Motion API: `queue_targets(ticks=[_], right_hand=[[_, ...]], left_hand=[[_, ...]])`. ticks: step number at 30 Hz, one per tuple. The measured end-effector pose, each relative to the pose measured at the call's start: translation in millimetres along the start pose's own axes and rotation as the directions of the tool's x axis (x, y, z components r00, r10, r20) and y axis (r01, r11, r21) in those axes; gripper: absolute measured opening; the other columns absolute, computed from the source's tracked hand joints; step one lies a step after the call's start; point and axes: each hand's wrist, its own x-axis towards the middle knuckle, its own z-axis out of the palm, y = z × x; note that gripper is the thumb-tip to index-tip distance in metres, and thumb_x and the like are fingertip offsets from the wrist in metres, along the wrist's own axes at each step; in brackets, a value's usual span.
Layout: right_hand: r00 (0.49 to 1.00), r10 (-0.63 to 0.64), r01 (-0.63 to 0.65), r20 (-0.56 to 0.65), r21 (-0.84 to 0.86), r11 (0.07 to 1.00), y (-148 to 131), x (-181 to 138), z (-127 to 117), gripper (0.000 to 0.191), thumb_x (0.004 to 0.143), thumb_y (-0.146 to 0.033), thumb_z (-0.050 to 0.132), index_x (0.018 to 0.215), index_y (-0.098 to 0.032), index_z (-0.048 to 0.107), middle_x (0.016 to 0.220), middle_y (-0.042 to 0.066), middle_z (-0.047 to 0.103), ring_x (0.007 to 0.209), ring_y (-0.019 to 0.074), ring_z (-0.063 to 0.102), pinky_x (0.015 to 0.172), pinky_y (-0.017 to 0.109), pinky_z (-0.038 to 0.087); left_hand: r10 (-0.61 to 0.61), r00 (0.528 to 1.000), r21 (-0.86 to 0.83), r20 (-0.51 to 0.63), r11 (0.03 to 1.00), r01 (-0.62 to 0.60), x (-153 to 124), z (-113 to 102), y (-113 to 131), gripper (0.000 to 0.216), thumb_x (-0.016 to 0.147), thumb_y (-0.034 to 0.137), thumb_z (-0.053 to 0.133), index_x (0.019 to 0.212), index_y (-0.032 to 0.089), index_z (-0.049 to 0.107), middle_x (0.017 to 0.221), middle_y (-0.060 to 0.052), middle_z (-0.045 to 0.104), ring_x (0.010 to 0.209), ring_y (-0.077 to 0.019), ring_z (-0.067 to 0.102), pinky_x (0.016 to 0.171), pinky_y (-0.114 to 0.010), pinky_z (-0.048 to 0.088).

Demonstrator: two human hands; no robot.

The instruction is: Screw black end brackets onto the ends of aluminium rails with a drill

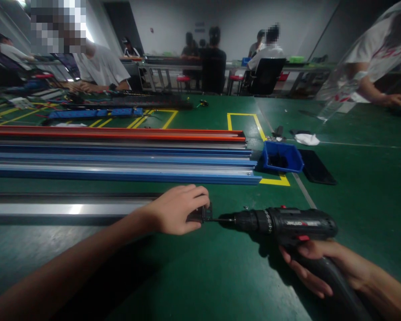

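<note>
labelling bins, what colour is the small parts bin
The parts bin is blue, seen in the head view.

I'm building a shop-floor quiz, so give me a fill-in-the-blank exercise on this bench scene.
1. The right hand grips a black cordless ____.
2. The left hand pinches a small black part at the end of the silver rail, which lies on a table mat coloured ____.
3. The small bin by the stacked rails is ____.
Missing words: drill; green; blue.

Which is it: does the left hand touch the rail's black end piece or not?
Touching. The head view shows the left hand with fingers wrapped on the black end piece.
</note>
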Motion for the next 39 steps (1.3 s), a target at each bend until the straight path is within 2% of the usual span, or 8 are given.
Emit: queue_targets(ticks=[9, 20, 32, 39], right_hand=[[1.0, 0.0, 0.0, 0.013, 0.003, 1.0, 3.4, -0.3, -3.8, 0.032, 0.089, -0.035, 0.066, 0.105, -0.008, 0.073, 0.076, 0.005, 0.07, 0.043, 0.0067, 0.058, 0.049, 0.02, 0.053], [1.0, 0.026, -0.026, -0.011, -0.003, 1.0, 3.9, -2.5, -6.2, 0.032, 0.089, -0.037, 0.07, 0.102, -0.008, 0.073, 0.072, 0.004, 0.069, 0.043, 0.0073, 0.058, 0.049, 0.02, 0.053], [0.999, 0.027, -0.027, -0.043, 0.02, 0.999, 4.8, -2.3, -3.3, 0.028, 0.087, -0.035, 0.071, 0.097, -0.01, 0.075, 0.07, 0.005, 0.071, 0.043, 0.0089, 0.062, 0.047, 0.02, 0.054], [1.0, 0.018, -0.018, -0.011, -0.003, 1.0, 4.1, -3.6, -3.8, 0.027, 0.09, -0.034, 0.068, 0.101, -0.011, 0.074, 0.072, 0.005, 0.071, 0.045, 0.008, 0.061, 0.049, 0.02, 0.053]], left_hand=[[0.01, 1.0, 0.009, -0.002, 1.0, -0.01, -0.2, 0.6, -1.4, 0.035, 0.085, 0.038, 0.068, 0.115, 0.024, 0.056, 0.131, -0.007, 0.056, 0.107, -0.0258, 0.058, 0.094, -0.041, 0.045], [0.008, 1.0, 0.027, -0.011, 1.0, -0.008, 0.5, 0.3, -1.0, 0.036, 0.084, 0.037, 0.069, 0.115, 0.024, 0.057, 0.128, -0.006, 0.056, 0.102, -0.0241, 0.058, 0.085, -0.038, 0.046], [-0.001, 1.0, 0.0, 0.019, 1.0, 0.001, 0.7, -1.0, -1.7, 0.036, 0.085, 0.037, 0.068, 0.116, 0.024, 0.056, 0.13, -0.006, 0.055, 0.104, -0.0242, 0.057, 0.086, -0.039, 0.044], [-0.001, 1.0, 0.0, 0.013, 1.0, 0.001, 0.6, -0.5, -1.3, 0.035, 0.086, 0.037, 0.068, 0.116, 0.024, 0.057, 0.129, -0.006, 0.056, 0.103, -0.0244, 0.056, 0.085, -0.039, 0.043]])
